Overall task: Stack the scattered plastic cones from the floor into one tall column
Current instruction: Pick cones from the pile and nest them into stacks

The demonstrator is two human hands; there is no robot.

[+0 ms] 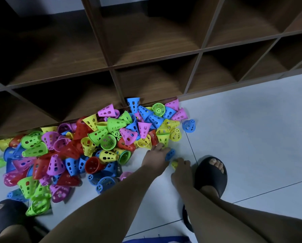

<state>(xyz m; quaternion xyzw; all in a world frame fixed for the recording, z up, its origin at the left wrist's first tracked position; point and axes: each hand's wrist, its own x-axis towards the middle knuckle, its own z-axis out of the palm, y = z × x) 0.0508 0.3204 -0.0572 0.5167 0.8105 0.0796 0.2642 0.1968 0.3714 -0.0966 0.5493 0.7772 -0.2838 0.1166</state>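
A big heap of perforated plastic cones (94, 142) in pink, green, yellow, blue and red lies on the pale floor against a wooden shelf. My left hand (155, 157) reaches to the heap's right edge and grips a blue cone (170, 154), just below a standing yellow-green cone (163, 137). My right hand (181, 170) is close beside it, fingers curled round a small yellow cone (174, 163), mostly hidden. A lone blue cone (188, 126) lies apart to the right.
A dark wooden cubby shelf (146, 55) fills the top of the view. My feet in black slippers stand at the right (211, 174) and lower left (5, 218). Pale floor tiles (251, 128) stretch to the right. A blue mat edge (155, 240) shows at the bottom.
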